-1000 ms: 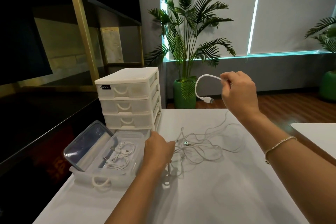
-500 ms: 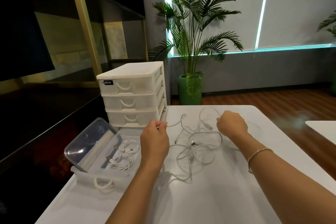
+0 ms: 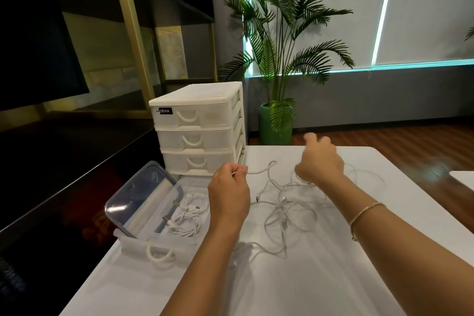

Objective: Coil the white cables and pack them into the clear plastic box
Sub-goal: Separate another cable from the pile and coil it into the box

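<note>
— Coiling is under way: a loose tangle of white cables (image 3: 287,209) sprawls across the white bench (image 3: 333,277), uncoiled, beside the clear plastic box (image 3: 154,215). How much is packed?

— One coiled bundle (image 3: 188,218) already lies inside the box, whose lid (image 3: 136,195) leans open at its far side. The rest, seemingly the larger share, remains on the bench.

— And the hands?

— The left hand (image 3: 229,195) pinches one cable end just above the box. The right hand (image 3: 319,161) hovers over the tangle, blurred; its grip cannot be told.

— Behind them?

— A white three-drawer unit (image 3: 197,131) and a potted palm (image 3: 282,59).
</note>
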{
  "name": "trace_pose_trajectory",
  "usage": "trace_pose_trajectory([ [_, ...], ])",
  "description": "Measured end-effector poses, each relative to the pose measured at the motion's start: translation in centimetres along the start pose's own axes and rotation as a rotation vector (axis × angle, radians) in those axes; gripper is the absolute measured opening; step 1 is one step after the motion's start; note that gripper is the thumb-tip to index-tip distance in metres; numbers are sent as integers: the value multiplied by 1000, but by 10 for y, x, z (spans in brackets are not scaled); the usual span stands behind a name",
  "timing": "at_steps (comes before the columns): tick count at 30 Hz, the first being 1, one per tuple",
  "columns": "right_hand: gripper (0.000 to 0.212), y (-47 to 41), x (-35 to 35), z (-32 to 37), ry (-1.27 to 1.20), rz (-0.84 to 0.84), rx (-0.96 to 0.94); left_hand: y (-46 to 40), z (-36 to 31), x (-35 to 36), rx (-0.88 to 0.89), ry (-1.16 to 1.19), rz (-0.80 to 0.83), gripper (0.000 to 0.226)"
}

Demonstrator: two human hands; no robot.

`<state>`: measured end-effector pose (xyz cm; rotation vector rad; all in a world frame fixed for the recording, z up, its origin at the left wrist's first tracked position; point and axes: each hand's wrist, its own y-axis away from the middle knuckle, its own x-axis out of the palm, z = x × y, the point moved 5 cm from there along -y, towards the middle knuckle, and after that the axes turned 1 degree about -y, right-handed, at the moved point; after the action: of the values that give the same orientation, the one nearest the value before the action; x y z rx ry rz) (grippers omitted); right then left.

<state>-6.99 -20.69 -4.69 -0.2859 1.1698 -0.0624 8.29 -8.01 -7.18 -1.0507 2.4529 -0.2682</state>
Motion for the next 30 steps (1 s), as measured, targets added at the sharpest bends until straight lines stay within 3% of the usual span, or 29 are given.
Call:
trace_pose_trajectory([
  [4,29,-12,16,35,-25,144,-161,1,-1,-3,14,21,-8,17],
  [10,28,-11,66,29,119,397,-292,-3,2,-6,42,39,-37,16],
  [17,22,-13,64,33,193,218,-358,-2,0,-8,58,65,-54,15],
  [20,22,-20,44,25,-1,161,-271,-1,0,-11,54,84,-72,15],
  [25,17,-19,1,-5,-662,62,-54,0,-2,-12,43,82,-90,16],
  [27,15,-6,-13,-11,-780,115,-75,0,-1,-13,14,87,-105,16],
  [30,11,16,-24,-15,-718,321,-189,1,-1,-15,-30,114,-111,18],
])
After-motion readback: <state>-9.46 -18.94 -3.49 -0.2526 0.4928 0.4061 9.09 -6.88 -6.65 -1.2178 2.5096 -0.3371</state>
